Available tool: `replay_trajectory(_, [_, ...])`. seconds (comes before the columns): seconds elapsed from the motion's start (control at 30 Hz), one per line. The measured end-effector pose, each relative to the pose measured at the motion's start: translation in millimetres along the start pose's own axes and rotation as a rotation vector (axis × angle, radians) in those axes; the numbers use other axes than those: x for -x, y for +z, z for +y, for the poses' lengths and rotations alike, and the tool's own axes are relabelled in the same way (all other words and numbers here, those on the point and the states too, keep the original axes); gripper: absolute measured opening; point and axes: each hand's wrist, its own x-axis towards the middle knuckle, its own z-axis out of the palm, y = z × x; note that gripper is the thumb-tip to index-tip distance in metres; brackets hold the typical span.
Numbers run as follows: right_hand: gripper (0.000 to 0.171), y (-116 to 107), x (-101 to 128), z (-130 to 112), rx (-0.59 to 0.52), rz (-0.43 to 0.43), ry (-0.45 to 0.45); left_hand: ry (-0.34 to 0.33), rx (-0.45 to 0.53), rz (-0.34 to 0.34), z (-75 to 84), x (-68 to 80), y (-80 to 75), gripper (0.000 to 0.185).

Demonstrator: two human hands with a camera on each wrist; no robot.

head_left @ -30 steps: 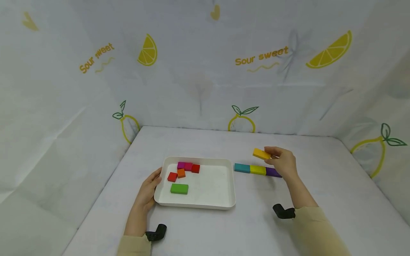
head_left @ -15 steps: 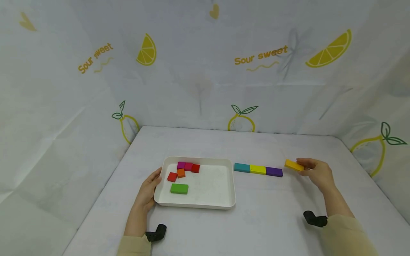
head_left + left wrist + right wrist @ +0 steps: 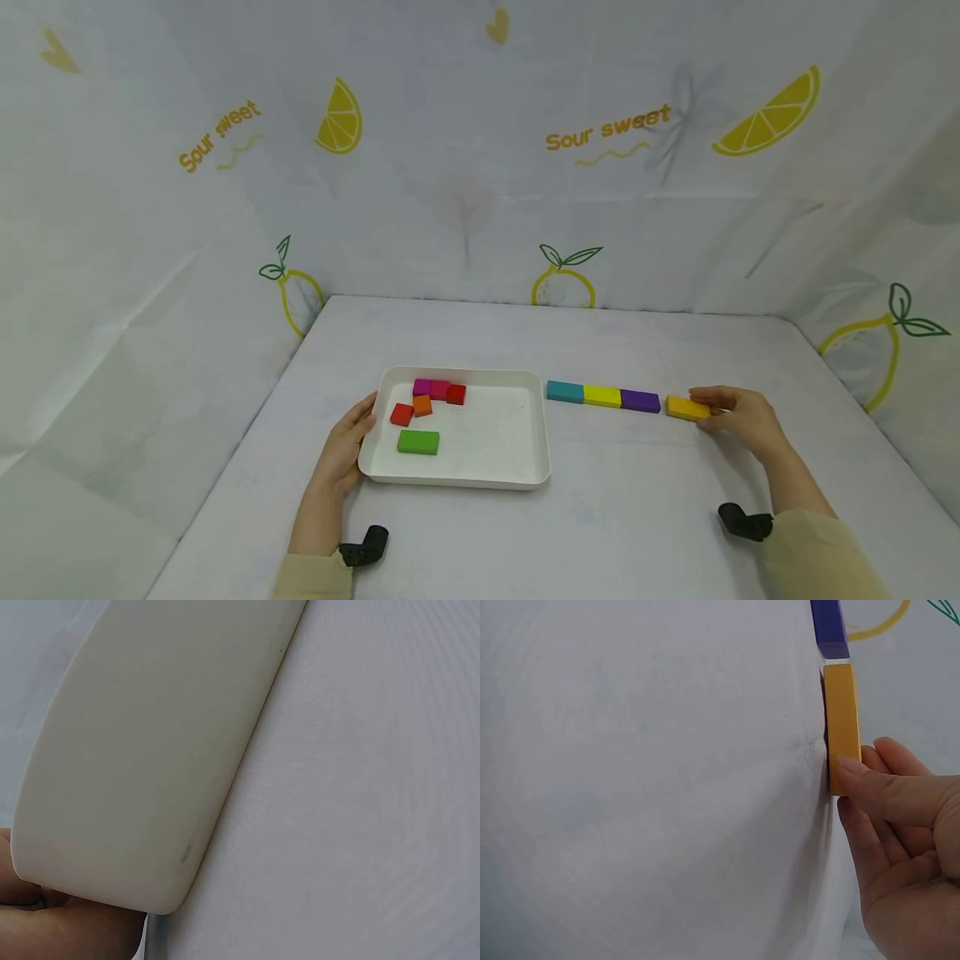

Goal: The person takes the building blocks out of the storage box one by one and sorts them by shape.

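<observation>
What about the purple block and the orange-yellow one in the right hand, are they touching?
Apart: the right wrist view shows a narrow pale gap between the purple block and the orange-yellow block.

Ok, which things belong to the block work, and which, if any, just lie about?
Likely in the job:
amber block, in the right hand
teal block, yellow block, purple block, in a row
white tray, held by the left hand
green block, five small blocks, in tray

Merely there:
lemon-print cloth
black wrist devices
</observation>
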Motion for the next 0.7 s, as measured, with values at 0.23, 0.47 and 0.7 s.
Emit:
replay_trajectory(0.23, [0.053,5.6,-3.5,-0.5,0.009,0.008,-0.006,0.003,0.006,-0.003,-0.9,-1.2,-0.9,0.051])
replay_trajectory(0.47, [0.052,8.2,-7.7,-1.3,0.007,0.009,-0.01,0.006,0.007,-0.007,-1.7,-1.5,-1.2,0.051])
replay_trajectory(0.7, [0.052,8.8,-7.9,-4.9,0.002,0.0,-0.016,0.01,0.016,-0.011,-1.9,-0.8,-1.0,0.051])
